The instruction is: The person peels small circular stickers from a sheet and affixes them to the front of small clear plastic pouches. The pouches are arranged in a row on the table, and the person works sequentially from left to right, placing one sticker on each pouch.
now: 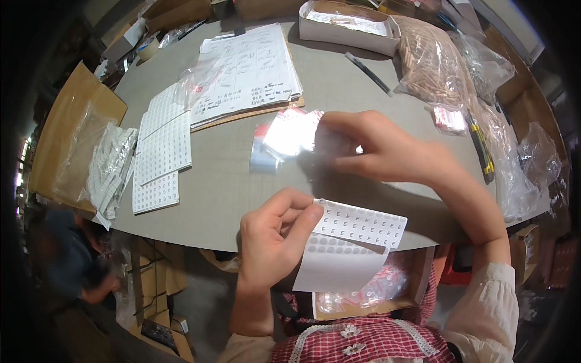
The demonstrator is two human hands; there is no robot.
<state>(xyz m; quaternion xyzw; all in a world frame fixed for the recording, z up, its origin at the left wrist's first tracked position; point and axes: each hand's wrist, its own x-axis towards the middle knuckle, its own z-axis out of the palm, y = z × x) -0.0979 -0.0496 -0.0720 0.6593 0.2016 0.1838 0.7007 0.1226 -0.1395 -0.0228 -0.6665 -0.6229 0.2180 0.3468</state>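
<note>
left hand (pixel 272 239): thumb-finger pinch on sticker sheet (pixel 362 225), person's side of paper stack (pixel 251 72) | right hand (pixel 381 148): half-curled at clear bags (pixel 290 132) near stack's front edge, blurred, can't tell grip | pen (pixel 369 74): right of stack

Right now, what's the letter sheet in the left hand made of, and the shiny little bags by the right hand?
The letter sheet looks like matte white paper: it curves and doesn't shine. The shiny bags are probably thin, glossy plastic, since light glares off them.
</note>
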